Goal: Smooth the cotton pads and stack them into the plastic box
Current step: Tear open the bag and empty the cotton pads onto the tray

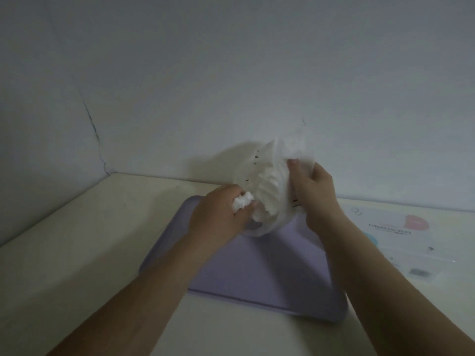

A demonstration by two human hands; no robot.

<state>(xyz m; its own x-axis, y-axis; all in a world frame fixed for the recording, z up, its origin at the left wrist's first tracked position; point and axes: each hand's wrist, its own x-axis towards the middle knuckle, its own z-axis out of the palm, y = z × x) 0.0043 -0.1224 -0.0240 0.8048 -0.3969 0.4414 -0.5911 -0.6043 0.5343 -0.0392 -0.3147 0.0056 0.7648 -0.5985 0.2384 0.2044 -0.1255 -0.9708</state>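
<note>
While my right hand (pixel 312 187) is gripping the bag (pixel 295 147) of pads (pixel 267 186) above the mat (pixel 257 273), my left hand (pixel 218 214) is pinching a crumpled wad (pixel 243 201), touching the bag's lower left side.

I count two hands in view: one left hand (pixel 218 214) and one right hand (pixel 314 191). One clear bag (pixel 291 147) holds cotton pads (pixel 267 187), too bunched for me to number. I also see one crumpled white wad (pixel 241 200), one purple mat (pixel 270 278), one printed packet (pixel 401 235), one table (pixel 77 253).
</note>
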